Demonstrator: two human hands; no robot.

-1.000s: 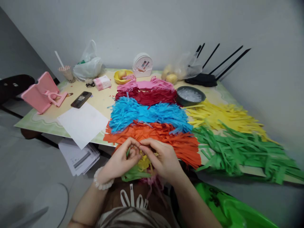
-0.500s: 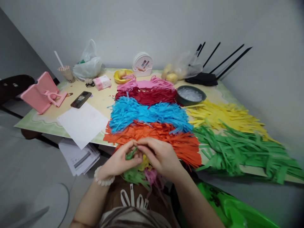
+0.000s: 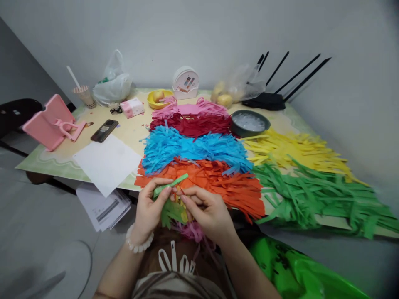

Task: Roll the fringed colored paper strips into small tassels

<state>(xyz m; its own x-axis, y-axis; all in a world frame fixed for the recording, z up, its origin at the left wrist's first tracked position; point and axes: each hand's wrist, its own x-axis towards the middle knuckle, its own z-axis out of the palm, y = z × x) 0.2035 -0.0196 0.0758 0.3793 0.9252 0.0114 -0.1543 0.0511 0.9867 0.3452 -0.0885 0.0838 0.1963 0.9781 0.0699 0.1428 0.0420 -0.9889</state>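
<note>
My left hand (image 3: 151, 207), with a white bead bracelet (image 3: 139, 243) at its wrist, pinches a green paper strip (image 3: 176, 181) whose free end points up to the right. Close beside it, the fingers of my right hand (image 3: 210, 209) are pinched on a thin red-orange strand (image 3: 182, 191). Light green fringe (image 3: 174, 211), a little yellow and pink fringe (image 3: 191, 230) hang under the hands, above my lap. Just beyond my fingers lies orange fringed paper (image 3: 199, 176) at the table's front edge. How the pieces join is hidden by the fingers.
Behind the orange lie blue (image 3: 190, 143), dark red (image 3: 193, 126) and pink fringed papers. Yellow (image 3: 293, 151) and green fringes (image 3: 321, 193) lie right. A bowl (image 3: 250, 123), router (image 3: 264, 101), phone (image 3: 104, 131), white sheet (image 3: 107, 164) and pink stand (image 3: 46, 124) are on the table.
My hands have moved slightly apart, the left one tilting upward. The green strip now sticks out past my fingers, and a thin red-orange strand shows between the hands.
</note>
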